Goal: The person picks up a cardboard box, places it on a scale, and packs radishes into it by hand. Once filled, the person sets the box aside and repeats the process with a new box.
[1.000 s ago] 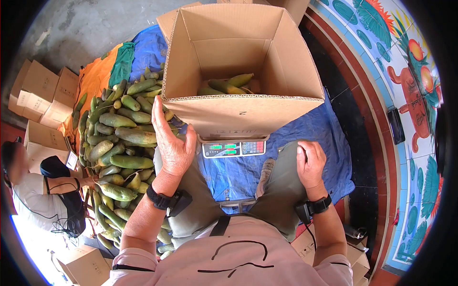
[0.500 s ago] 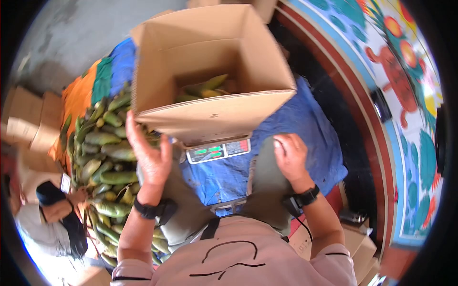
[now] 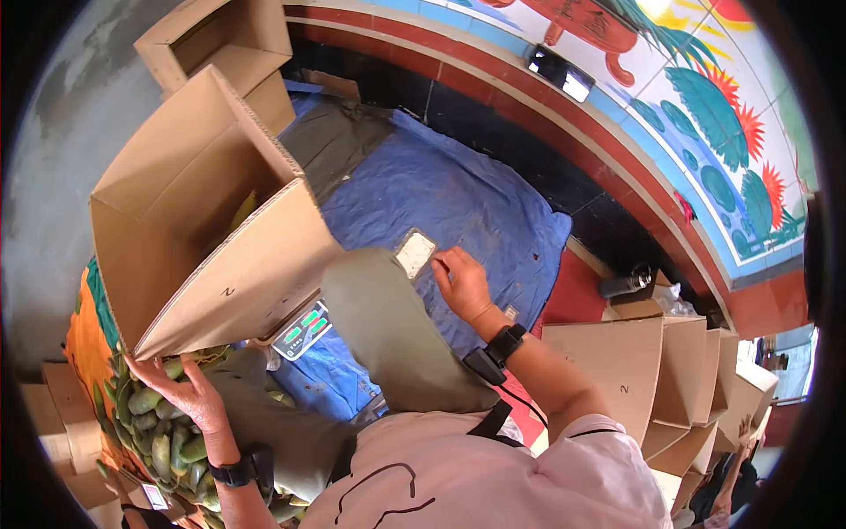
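Note:
A large cardboard box (image 3: 238, 273) with its top flaps up stands at left on a digital scale (image 3: 302, 331), whose lit display shows. One yellowish-green cucumber (image 3: 244, 210) is visible inside; the box wall hides the rest. Fingers spread, my left hand (image 3: 183, 395) is at the box's near lower corner, fingertips at its edge. Beyond my knee, my right hand (image 3: 464, 284) reaches over the blue tarp with fingers loosely curled. Its fingertips are right beside a small white rectangular thing (image 3: 415, 254) with a dark rim.
A pile of large cucumbers (image 3: 163, 436) lies below my left hand. Another open carton (image 3: 225, 44) stands at the back left. Several empty cartons (image 3: 608, 361) are lined up at right, near a dark bottle (image 3: 624, 284). A painted tile wall (image 3: 705, 132) borders the blue tarp (image 3: 476, 198).
My view has turned right, so the box appears farther left. My right hand has moved from above my knee to beside the white thing. My left hand stays by the box's corner.

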`<state>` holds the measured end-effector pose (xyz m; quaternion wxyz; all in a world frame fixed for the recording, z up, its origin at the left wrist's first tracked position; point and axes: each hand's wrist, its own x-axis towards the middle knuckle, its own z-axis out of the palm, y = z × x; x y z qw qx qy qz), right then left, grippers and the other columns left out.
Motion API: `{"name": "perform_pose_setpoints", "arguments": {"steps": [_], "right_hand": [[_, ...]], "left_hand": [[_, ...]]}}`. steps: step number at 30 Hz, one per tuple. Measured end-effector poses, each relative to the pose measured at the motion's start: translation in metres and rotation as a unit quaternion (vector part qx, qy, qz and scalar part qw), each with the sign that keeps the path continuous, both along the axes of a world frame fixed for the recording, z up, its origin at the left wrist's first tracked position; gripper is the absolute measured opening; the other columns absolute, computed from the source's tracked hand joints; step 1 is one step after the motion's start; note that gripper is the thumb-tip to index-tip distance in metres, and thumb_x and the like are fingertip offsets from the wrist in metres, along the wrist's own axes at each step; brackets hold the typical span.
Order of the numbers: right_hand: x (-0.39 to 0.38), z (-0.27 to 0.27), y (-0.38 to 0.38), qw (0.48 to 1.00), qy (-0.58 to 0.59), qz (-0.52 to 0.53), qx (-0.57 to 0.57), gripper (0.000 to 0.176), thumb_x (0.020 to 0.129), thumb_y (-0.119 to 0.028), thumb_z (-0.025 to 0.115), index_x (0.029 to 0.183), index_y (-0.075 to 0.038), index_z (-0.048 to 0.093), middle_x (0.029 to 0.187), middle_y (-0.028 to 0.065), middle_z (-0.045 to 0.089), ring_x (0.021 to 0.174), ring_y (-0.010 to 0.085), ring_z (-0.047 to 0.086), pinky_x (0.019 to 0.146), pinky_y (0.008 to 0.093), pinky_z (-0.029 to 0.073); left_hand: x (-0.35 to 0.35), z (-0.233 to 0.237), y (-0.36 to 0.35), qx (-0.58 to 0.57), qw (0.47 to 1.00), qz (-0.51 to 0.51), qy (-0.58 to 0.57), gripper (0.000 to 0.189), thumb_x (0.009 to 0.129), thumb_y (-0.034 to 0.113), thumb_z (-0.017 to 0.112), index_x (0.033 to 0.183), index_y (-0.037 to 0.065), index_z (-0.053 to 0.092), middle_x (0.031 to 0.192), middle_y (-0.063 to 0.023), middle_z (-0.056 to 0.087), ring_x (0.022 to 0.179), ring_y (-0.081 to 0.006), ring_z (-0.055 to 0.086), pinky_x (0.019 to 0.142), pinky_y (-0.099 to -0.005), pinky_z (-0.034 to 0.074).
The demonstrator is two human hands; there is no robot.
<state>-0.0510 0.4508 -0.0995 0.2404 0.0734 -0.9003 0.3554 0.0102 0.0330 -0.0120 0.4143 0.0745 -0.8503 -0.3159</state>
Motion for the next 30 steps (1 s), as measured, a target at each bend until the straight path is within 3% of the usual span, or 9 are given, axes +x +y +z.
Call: {"name": "perform_pose_setpoints", "arguments": {"steps": [4, 9, 12, 14, 15, 17, 21, 25, 30], "right_hand": [[0.014, -0.027, 0.02, 0.997, -0.056, 0.002, 0.057, 0.006, 0.081, -0.008, 0.065, 0.083, -0.004, 0.061, 0.078, 0.0124, 0.059, 0.074, 0.0334, 0.061, 0.066, 0.0419, 0.05], [0.032, -0.065, 0.048, 0.989, -0.091, 0.002, 0.112, 0.006, 0.081, -0.011, 0.063, 0.081, -0.005, 0.061, 0.079, 0.0122, 0.06, 0.075, 0.0333, 0.061, 0.068, 0.0427, 0.051], [0.043, -0.094, 0.071, 0.972, -0.173, 0.0, 0.16, 0.011, 0.084, -0.015, 0.057, 0.082, -0.005, 0.061, 0.083, 0.013, 0.063, 0.079, 0.0345, 0.063, 0.071, 0.0443, 0.051], [0.054, -0.112, 0.084, 0.903, -0.37, -0.053, 0.213, 0.021, 0.089, -0.022, 0.05, 0.09, -0.006, 0.065, 0.095, 0.0154, 0.067, 0.088, 0.0353, 0.065, 0.078, 0.0442, 0.053], [0.06, -0.121, 0.092, 0.902, -0.372, -0.058, 0.213, 0.021, 0.089, -0.022, 0.05, 0.09, -0.006, 0.065, 0.095, 0.0154, 0.067, 0.088, 0.0353, 0.065, 0.078, 0.0442, 0.053], [0.077, -0.13, 0.108, 0.835, -0.498, -0.087, 0.216, 0.031, 0.092, -0.026, 0.045, 0.099, -0.006, 0.067, 0.104, 0.0184, 0.068, 0.097, 0.0358, 0.066, 0.083, 0.044, 0.053], [0.108, -0.137, 0.122, 0.805, -0.54, -0.136, 0.207, 0.034, 0.092, -0.027, 0.044, 0.104, -0.006, 0.067, 0.108, 0.0187, 0.067, 0.1, 0.0351, 0.065, 0.086, 0.0447, 0.052], [0.124, -0.151, 0.14, 0.821, -0.52, -0.155, 0.179, 0.032, 0.091, -0.026, 0.045, 0.102, -0.006, 0.068, 0.107, 0.0183, 0.068, 0.1, 0.035, 0.066, 0.085, 0.0463, 0.052], [0.139, -0.123, 0.174, 0.822, -0.467, -0.206, 0.252, 0.027, 0.089, -0.022, 0.048, 0.1, -0.009, 0.069, 0.105, 0.0142, 0.068, 0.102, 0.0326, 0.064, 0.094, 0.0503, 0.045]], "left_hand": [[-0.002, 0.001, 0.001, -0.012, 1.0, 0.014, -0.003, 0.08, 0.092, 0.014, 0.058, 0.152, 0.005, 0.007, 0.153, -0.0238, 0.018, 0.137, -0.0397, 0.03, 0.112, -0.0528, 0.029], [-0.003, 0.004, 0.005, -0.017, 1.0, 0.002, 0.007, 0.079, 0.091, 0.011, 0.057, 0.152, 0.005, 0.006, 0.153, -0.0241, 0.018, 0.137, -0.0401, 0.03, 0.112, -0.0534, 0.028], [-0.003, 0.004, 0.004, -0.007, 1.0, -0.004, -0.006, 0.08, 0.091, 0.009, 0.057, 0.152, 0.005, 0.005, 0.153, -0.0241, 0.019, 0.136, -0.04, 0.031, 0.112, -0.0529, 0.029], [-0.004, 0.0, 0.003, -0.01, 1.0, 0.017, 0.004, 0.076, 0.092, 0.01, 0.056, 0.152, 0.006, 0.009, 0.151, -0.0244, 0.021, 0.132, -0.0389, 0.036, 0.11, -0.0503, 0.033], [-0.003, 0.0, 0.002, -0.008, 1.0, 0.012, 0.003, 0.076, 0.092, 0.01, 0.056, 0.152, 0.006, 0.009, 0.151, -0.0244, 0.021, 0.132, -0.0389, 0.036, 0.11, -0.0503, 0.033], [-0.003, 0.001, 0.0, -0.004, 1.0, 0.009, -0.008, 0.08, 0.09, 0.009, 0.057, 0.152, 0.006, 0.007, 0.151, -0.0235, 0.022, 0.135, -0.0398, 0.033, 0.112, -0.0519, 0.03], [-0.003, -0.003, -0.01, -0.053, 0.998, 0.034, -0.014, 0.078, 0.094, 0.016, 0.059, 0.153, 0.007, 0.009, 0.148, -0.0278, 0.025, 0.129, -0.0408, 0.038, 0.107, -0.0522, 0.035], [-0.005, -0.009, -0.022, -0.056, 0.998, 0.025, -0.009, 0.076, 0.095, 0.015, 0.059, 0.152, 0.008, 0.01, 0.15, -0.028, 0.023, 0.125, -0.0401, 0.044, 0.103, -0.049, 0.041], [-0.009, -0.005, -0.017, -0.051, 0.999, 0.018, 0.001, 0.075, 0.096, 0.018, 0.055, 0.152, 0.006, 0.008, 0.147, -0.0291, 0.026, 0.128, -0.0427, 0.04, 0.107, -0.0512, 0.036]]}}
